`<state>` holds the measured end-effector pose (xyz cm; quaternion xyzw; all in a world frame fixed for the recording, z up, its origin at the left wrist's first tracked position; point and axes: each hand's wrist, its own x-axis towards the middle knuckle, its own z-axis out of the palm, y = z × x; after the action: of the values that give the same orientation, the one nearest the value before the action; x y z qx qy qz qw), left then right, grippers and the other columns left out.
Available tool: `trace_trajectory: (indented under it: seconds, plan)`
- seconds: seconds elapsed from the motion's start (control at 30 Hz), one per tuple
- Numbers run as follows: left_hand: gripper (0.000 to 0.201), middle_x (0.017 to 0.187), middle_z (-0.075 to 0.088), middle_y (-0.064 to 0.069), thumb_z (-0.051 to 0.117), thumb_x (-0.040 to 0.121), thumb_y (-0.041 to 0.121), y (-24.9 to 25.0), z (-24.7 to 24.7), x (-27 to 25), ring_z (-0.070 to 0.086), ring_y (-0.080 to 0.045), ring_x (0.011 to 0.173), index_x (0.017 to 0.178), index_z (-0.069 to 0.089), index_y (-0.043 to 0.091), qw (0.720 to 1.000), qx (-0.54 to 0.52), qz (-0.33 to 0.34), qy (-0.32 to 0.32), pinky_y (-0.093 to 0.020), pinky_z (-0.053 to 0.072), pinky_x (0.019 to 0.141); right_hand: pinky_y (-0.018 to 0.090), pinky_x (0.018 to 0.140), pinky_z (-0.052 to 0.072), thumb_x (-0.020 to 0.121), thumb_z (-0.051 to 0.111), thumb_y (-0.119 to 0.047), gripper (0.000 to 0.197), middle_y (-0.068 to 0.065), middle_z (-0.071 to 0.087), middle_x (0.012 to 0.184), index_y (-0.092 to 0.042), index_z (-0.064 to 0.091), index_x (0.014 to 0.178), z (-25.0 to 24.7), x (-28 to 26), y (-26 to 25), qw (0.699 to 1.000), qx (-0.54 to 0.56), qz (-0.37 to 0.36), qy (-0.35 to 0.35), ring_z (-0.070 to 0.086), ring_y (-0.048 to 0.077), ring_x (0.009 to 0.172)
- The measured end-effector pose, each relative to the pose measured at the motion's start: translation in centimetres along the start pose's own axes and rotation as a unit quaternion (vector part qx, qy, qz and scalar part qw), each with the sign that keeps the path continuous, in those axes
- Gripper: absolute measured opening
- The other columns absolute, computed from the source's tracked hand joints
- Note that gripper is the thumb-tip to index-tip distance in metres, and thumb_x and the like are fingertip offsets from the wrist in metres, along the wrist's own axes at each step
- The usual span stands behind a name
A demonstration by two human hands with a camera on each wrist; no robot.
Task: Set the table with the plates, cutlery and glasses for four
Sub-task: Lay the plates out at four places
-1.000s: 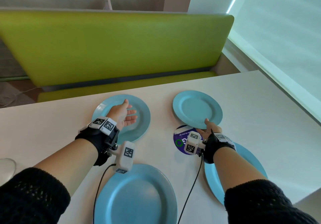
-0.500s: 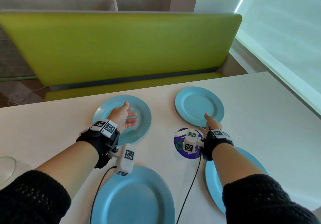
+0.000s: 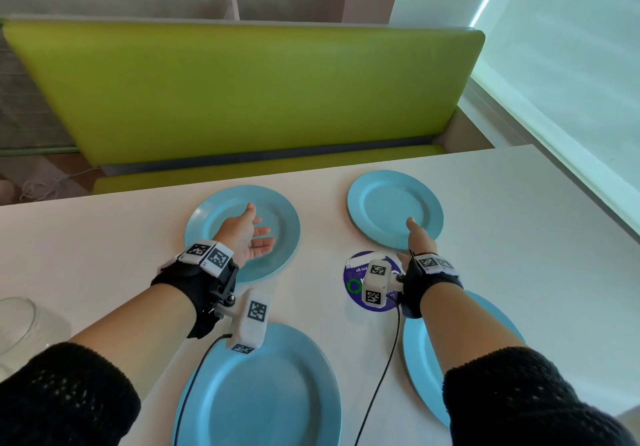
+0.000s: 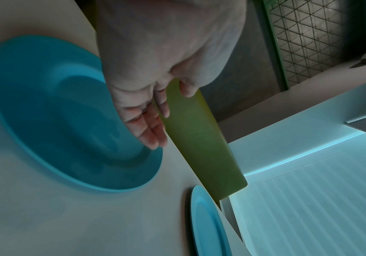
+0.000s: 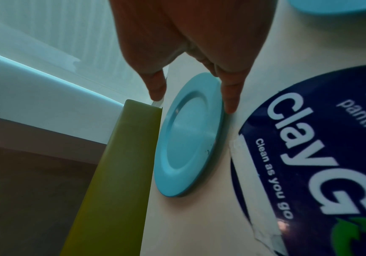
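Four light blue plates lie on the white table (image 3: 519, 238). My left hand (image 3: 258, 234) hovers over the far left plate (image 3: 284, 224), palm turned inward, fingers straight and holding nothing; the left wrist view shows the same hand (image 4: 153, 124) beside that plate (image 4: 53, 112). My right hand (image 3: 414, 238) is at the near rim of the far right plate (image 3: 391, 203). Its thumb stretches above the rim, and in the right wrist view a straight fingertip (image 5: 230, 102) touches the edge of the flat-lying plate (image 5: 191, 135). The near left plate (image 3: 263, 393) and near right plate (image 3: 420, 359) lie under my forearms.
A round purple sticker (image 3: 355, 281) is taped to the table between the right-hand plates. A clear glass (image 3: 20, 335) stands at the left edge. A green bench (image 3: 242, 92) runs along the far side, and a window (image 3: 571, 82) lines the right.
My right hand has reached a little farther forward, so the thumb now lies over the far right plate's rim. The left hand stays over the far left plate.
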<state>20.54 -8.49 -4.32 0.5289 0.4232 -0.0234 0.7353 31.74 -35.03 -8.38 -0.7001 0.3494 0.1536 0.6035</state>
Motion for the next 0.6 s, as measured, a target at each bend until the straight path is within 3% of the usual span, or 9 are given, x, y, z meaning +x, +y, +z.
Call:
trace_trajectory:
  seconds: [0.1, 0.17, 0.23, 0.37, 0.47, 0.5, 0.6]
  plan:
    - [0.044, 0.088, 0.055, -0.009, 0.035, 0.099, 0.042, -0.3, -0.5, -0.8, 0.057, -0.023, 0.071, 0.118, 0.049, 0.006, 1.000, 0.006, 0.005, -0.007, -0.034, 0.051, 0.067, 0.037, 0.090, 0.048, 0.084, 0.057, -0.049, 0.048, 0.012, 0.058, 0.099, -0.017, 0.052, 0.119, -0.4, -1.6, 1.0, 0.999, -0.041, -0.012, -0.014, 0.059, 0.028, 0.092]
    - [0.042, 0.088, 0.055, -0.008, 0.036, 0.099, 0.042, -0.3, -1.1, -1.5, 0.057, -0.022, 0.071, 0.117, 0.049, 0.006, 1.000, 0.011, 0.010, -0.013, -0.034, 0.051, 0.067, 0.037, 0.093, 0.049, 0.089, 0.058, -0.037, 0.032, 0.011, 0.057, 0.090, -0.012, 0.053, 0.109, -0.9, -2.6, 1.9, 0.998, -0.051, -0.021, -0.024, 0.057, 0.027, 0.087]
    - [0.037, 0.087, 0.056, -0.008, 0.037, 0.099, 0.041, -0.4, -1.8, -2.4, 0.057, -0.022, 0.069, 0.113, 0.049, 0.009, 1.000, 0.017, 0.013, -0.023, -0.033, 0.050, 0.065, 0.032, 0.079, 0.049, 0.092, 0.056, -0.025, 0.018, 0.006, 0.051, 0.075, -0.008, 0.052, 0.095, -1.5, -3.8, 2.9, 0.999, -0.030, -0.025, -0.037, 0.053, 0.021, 0.071]
    - [0.028, 0.084, 0.055, -0.007, 0.041, 0.099, 0.034, -1.1, -3.9, -4.8, 0.055, -0.021, 0.066, 0.107, 0.049, 0.009, 0.998, 0.039, 0.022, -0.052, -0.031, 0.049, 0.060, 0.027, 0.064, 0.046, 0.095, 0.049, -0.016, 0.025, 0.002, 0.048, 0.072, -0.015, 0.045, 0.071, -2.6, -7.3, 4.9, 0.998, 0.010, -0.030, -0.049, 0.048, 0.014, 0.062]
    - [0.023, 0.084, 0.056, -0.006, 0.042, 0.099, 0.031, -2.5, -6.3, -7.0, 0.056, -0.021, 0.067, 0.102, 0.051, 0.010, 0.993, 0.070, 0.022, -0.092, -0.029, 0.048, 0.058, 0.025, 0.048, 0.040, 0.094, 0.049, -0.009, 0.028, 0.002, 0.046, 0.048, -0.011, 0.044, 0.066, -2.5, -11.0, 7.1, 0.997, 0.057, -0.032, -0.029, 0.044, 0.013, 0.041]
    - [0.021, 0.083, 0.055, -0.005, 0.042, 0.099, 0.030, -3.0, -7.2, -7.9, 0.055, -0.020, 0.067, 0.096, 0.051, 0.011, 0.991, 0.081, 0.021, -0.105, -0.028, 0.049, 0.056, 0.025, 0.047, 0.041, 0.094, 0.050, -0.009, 0.028, 0.002, 0.047, 0.048, -0.010, 0.045, 0.066, -2.4, -12.6, 8.0, 0.997, 0.063, -0.035, -0.024, 0.045, 0.014, 0.040]
    - [0.022, 0.080, 0.054, -0.004, 0.042, 0.099, 0.027, -4.8, -10.5, -10.9, 0.053, -0.018, 0.063, 0.082, 0.048, 0.015, 0.983, 0.123, 0.027, -0.137, -0.024, 0.049, 0.048, 0.029, 0.055, 0.043, 0.095, 0.050, -0.010, 0.023, 0.008, 0.050, 0.068, -0.009, 0.049, 0.072, -1.7, -17.8, 11.3, 0.996, 0.072, -0.034, -0.035, 0.047, 0.018, 0.056]
